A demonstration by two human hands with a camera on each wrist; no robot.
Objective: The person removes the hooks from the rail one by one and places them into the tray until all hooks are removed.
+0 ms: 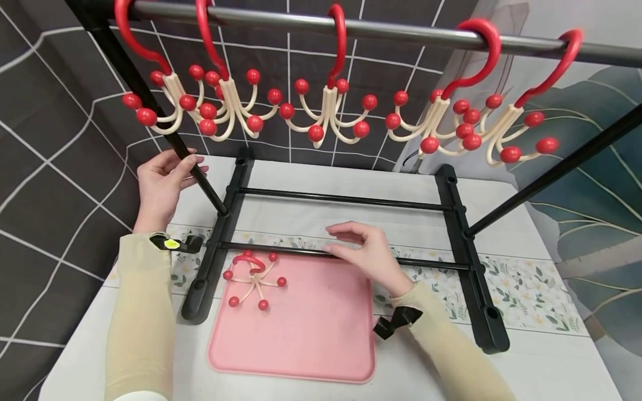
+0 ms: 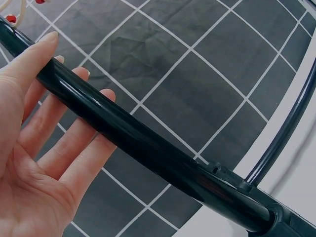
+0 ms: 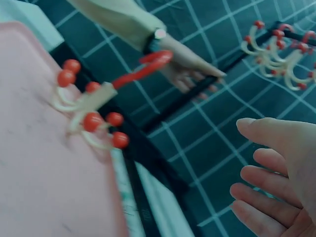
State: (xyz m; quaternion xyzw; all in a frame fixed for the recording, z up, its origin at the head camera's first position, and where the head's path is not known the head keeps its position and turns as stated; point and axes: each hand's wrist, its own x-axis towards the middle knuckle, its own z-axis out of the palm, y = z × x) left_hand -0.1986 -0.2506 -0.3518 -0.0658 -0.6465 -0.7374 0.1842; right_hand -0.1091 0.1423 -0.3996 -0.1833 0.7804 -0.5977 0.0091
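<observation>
The sleeved forearms lie nearest the head camera. The right hand (image 1: 368,253) hovers over the pink mat's (image 1: 311,328) far edge, fingers straight and slightly apart, holding nothing; they point toward the loose hook (image 1: 253,278), which lies on the mat's far left corner, apart from the fingertips. The left hand (image 1: 163,186) rests against the rack's slanted post (image 1: 200,181). The left wrist view shows what the head view hides: the fingers (image 2: 64,143) lie straight behind the post, thumb along its front, not curled round it. The right wrist view shows the hook's red loop (image 3: 143,66) raised off the mat. Five hooks hang on the rail (image 1: 401,30) above. Beyond the right fingertips the mat is bare to its near edge; the lower crossbar (image 1: 431,262) runs just under them.
</observation>
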